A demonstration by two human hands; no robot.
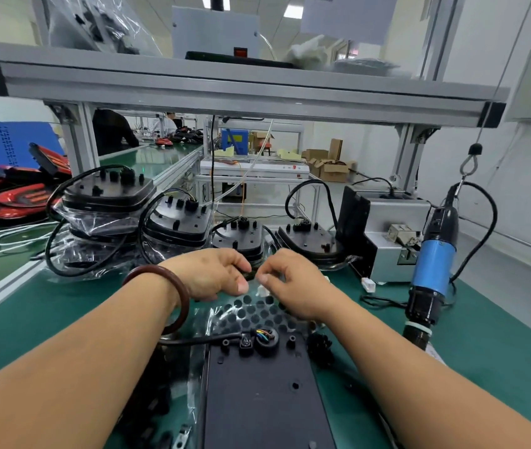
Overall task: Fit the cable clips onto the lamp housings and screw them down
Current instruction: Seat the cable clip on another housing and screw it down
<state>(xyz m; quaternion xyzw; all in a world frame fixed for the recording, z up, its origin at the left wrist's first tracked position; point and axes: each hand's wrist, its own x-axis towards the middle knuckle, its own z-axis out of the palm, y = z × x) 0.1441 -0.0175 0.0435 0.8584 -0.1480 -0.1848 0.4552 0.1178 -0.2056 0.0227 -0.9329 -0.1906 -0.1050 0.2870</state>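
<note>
A black lamp housing (261,393) lies face down in front of me, with a black cable (193,341) running from its round socket (265,339). Both hands hover just beyond its far end, over a clear bag of black parts (254,314). My left hand (212,275) has its fingers curled and seems to pinch something small and dark at the fingertips. My right hand (293,283) pinches a small white piece between thumb and forefinger. What exactly each holds is blurred. A pile of small black cable clips (320,346) lies right of the housing.
Several wrapped lamp housings (173,222) with cables stand in a row behind my hands. A blue electric screwdriver (432,270) hangs at the right, next to a grey screw feeder (387,238). Red lamp lenses (14,192) lie at the far left. An aluminium shelf (225,89) spans overhead.
</note>
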